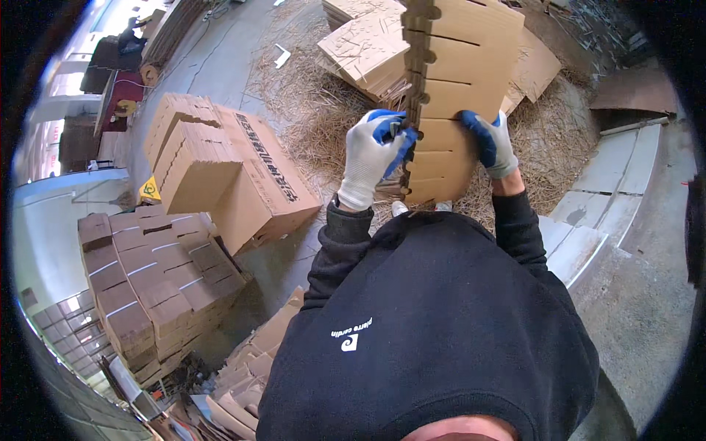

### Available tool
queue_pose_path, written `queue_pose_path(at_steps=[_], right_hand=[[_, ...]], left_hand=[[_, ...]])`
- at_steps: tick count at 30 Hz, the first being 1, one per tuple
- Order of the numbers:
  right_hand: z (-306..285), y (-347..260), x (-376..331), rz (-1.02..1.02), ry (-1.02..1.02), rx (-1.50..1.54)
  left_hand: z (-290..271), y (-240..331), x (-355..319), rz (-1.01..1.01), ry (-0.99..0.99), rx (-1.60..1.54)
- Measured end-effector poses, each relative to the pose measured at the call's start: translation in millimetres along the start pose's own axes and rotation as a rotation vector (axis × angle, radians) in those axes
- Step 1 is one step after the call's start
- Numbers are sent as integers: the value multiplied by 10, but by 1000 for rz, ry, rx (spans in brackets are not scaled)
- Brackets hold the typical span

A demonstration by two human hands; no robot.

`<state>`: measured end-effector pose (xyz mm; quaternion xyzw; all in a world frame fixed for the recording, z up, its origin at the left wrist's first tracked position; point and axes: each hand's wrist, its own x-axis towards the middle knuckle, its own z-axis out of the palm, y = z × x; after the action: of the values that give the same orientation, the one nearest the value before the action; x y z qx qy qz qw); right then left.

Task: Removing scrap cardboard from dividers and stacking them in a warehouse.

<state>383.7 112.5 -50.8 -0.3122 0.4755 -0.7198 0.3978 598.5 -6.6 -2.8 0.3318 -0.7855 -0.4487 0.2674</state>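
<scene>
A stack of slotted cardboard dividers point(456, 81) stands upright in front of me, its notched edge toward the left. My right hand point(491, 143), in a white glove with blue coating, is closed on the right side of the stack, blue fingers against the face. At the notched edge, my left hand point(376, 153) in a matching glove has its fingers curled in and pressed together. Whatever is between those fingertips is too small to make out. Behind the dividers lies another pile of cardboard sheets point(368, 48) strewn with thin scrap strips.
Thin cardboard scraps point(294, 88) litter the floor around the dividers. To the left stand a large carton point(268, 173) filled with cardboard and a strapped stack of brown cardboard bundles point(151, 268). Flattened cardboard point(254, 367) lies at lower left. Pale panels point(610, 176) lie on the right.
</scene>
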Motion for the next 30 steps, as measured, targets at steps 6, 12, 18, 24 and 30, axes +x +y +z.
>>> queue_pose_path(at_steps=[6, 12, 18, 24, 30], right_hand=[[-6, 9, -22, -100, -7, -80], [19, 54, -15, -98, 82, -145], [-52, 53, -7, -23, 232, 26], [-113, 209, 25, -52, 247, 187], [-99, 189, 13, 96, 152, 216]], left_hand=[[5, -19, 65, 168, 17, -100], [127, 77, 32, 286, 303, 16], [-217, -112, -3, -4, 585, -200], [-158, -1, -227, 82, 47, 60], [-65, 76, -198, 135, -128, 102]])
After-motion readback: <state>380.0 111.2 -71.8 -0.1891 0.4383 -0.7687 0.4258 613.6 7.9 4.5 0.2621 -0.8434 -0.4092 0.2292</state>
